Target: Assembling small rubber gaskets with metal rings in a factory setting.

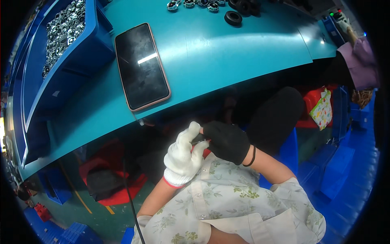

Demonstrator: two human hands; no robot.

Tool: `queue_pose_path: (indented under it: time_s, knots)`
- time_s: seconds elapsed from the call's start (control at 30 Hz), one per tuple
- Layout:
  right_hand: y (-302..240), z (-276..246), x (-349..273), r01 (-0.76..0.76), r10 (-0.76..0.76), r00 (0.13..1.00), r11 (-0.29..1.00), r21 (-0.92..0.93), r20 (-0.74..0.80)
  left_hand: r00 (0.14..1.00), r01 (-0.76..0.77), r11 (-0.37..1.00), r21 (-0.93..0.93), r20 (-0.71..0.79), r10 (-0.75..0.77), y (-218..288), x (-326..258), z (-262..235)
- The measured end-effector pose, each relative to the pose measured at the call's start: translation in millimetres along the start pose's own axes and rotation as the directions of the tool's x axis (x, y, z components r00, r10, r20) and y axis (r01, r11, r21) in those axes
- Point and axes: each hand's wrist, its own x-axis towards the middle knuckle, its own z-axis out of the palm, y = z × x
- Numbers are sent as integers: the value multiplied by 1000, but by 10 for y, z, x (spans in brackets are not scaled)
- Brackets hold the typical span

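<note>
My left hand [180, 158], in a white knitted glove with a red cuff edge, is raised in front of my shirt with its fingers bent. My right hand [228, 142], in a black glove with a black band at the wrist, meets it from the right. The fingertips of both hands come together, closed on each other. A little red shows between them, but whatever they grip is too small and covered to name. Both hands are off the table, just short of its near edge. Nearest to them on the table lies a dark-screened phone [142, 67] in a pinkish case.
A blue bin [87, 49] full of shiny chrome parts [65, 34] stands at the left of the teal table [203, 61]. Black rubber tyres [233, 18] and several chrome wheel rims [189, 3] lie at the far edge. A dark cable [129, 191] hangs beside my left arm.
</note>
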Motion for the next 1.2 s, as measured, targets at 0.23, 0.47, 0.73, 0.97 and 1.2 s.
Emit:
queue_pose_path:
  time_s: [0.23, 0.47, 0.73, 0.97, 1.2]
  knots:
    - [27, 48, 30, -68, 68, 995, 998, -2, 68, 980, 145, 909, -390, -67, -185, -152, -43, 178]
    - [47, 90, 25, -22, 29, 996, 996, -86, 80, 949, 276, 903, -330, -54, -310, -134, -14, 161]
    - [125, -131, 188, -151, 137, 935, 988, 17, 326, 885, 463, 807, -366, 148, -441, -231, -54, 162]
    - [224, -10, 108, -136, 119, 991, 920, 369, 68, 692, 478, -1, -878, 377, -616, -256, 20, 94]
    - [227, 114, 21, -26, 25, 985, 1000, 8, 173, 719, 625, 323, -711, 362, -593, -149, 44, 76]
